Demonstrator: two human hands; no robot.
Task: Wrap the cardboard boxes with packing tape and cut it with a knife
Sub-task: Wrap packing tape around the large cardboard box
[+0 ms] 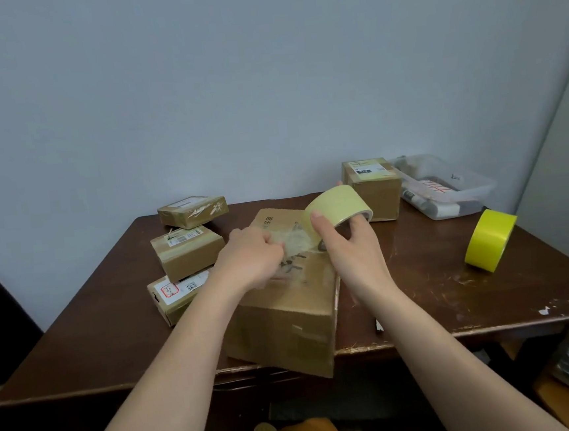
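Large cardboard box [285, 318] at the near edge of the brown surface [437, 288], partly overhanging it. Both forearms reach forward over the box. The right hand [351, 247], raised above the box top, holds the pale tape roll [339, 208], thumb on the outer face and fingers [359, 222] hooked through the core. The left hand [250, 256], knuckles up, curls its fingers around the clear tape strip [297, 241] drawn from the roll. A bright yellow roll [490, 240] stands on edge at right; four small boxes lie behind.
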